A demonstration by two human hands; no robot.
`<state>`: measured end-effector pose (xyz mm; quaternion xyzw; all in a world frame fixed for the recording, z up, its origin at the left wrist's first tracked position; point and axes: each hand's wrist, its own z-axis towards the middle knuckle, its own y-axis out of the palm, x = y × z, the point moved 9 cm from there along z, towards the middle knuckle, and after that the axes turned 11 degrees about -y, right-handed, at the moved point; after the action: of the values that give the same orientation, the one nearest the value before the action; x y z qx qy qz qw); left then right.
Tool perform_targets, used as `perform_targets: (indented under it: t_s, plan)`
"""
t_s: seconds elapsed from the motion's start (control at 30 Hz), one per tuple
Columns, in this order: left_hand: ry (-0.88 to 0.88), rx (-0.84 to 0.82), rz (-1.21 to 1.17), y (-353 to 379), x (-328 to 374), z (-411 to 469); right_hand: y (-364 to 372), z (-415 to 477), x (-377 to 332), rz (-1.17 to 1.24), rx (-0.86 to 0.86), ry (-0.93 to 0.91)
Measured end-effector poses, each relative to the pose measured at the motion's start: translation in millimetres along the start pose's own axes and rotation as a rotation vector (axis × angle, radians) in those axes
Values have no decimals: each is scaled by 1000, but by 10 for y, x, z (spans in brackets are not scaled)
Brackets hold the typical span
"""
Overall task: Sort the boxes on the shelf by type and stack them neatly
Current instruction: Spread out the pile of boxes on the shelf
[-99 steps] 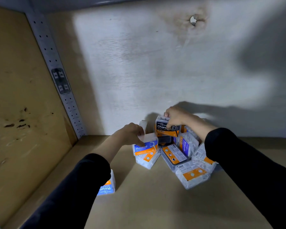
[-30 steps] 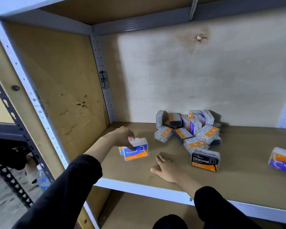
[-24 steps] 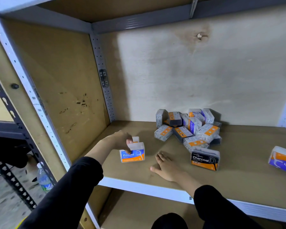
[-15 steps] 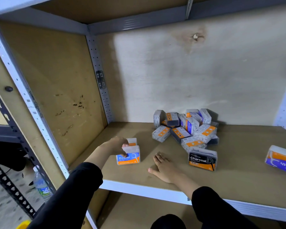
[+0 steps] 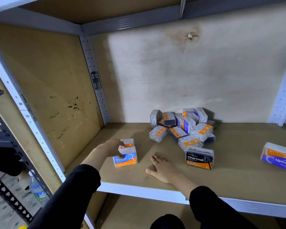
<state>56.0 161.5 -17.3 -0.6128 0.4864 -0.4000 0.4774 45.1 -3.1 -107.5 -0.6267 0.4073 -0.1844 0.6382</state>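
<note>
My left hand point(image 5: 110, 147) grips a blue-and-orange "Round" floss box point(image 5: 126, 158) by its top at the shelf's left front; a second clear box point(image 5: 128, 142) stands right behind it. My right hand point(image 5: 162, 168) lies flat and open on the shelf board, holding nothing. A black "Charcoal" box point(image 5: 199, 158) stands upright to the right of that hand. A purple-and-orange "Smooth" box point(image 5: 279, 157) lies at the far right. Several mixed boxes form a heap point(image 5: 182, 128) against the back wall.
The brown shelf board point(image 5: 238, 176) has a white front edge point(image 5: 139, 192). A perforated metal upright point(image 5: 96, 76) marks the back left corner. A side panel closes the left. A water bottle point(image 5: 37, 190) stands on the floor at lower left.
My left hand has shifted the "Round" box leftward and toward the front edge and still holds it. My right hand has stayed flat on the shelf; the Charcoal box stands where it was set.
</note>
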Motion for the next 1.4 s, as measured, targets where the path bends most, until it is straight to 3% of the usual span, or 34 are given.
perform_targets:
  t_s: [0.43, 0.7, 0.93, 1.4]
  plan:
    - [6, 49, -12, -243, 63, -173, -321, -161, -53, 40, 95, 8]
    - [77, 41, -115, -391, 494, -479, -694, -437, 93, 20, 180, 49]
    - [229, 60, -110, -289, 950, -741, -891, -716, 208, 51, 170, 94]
    - [253, 58, -42, -135, 1275, -435, -1080, -659, 491, 74, 151, 92]
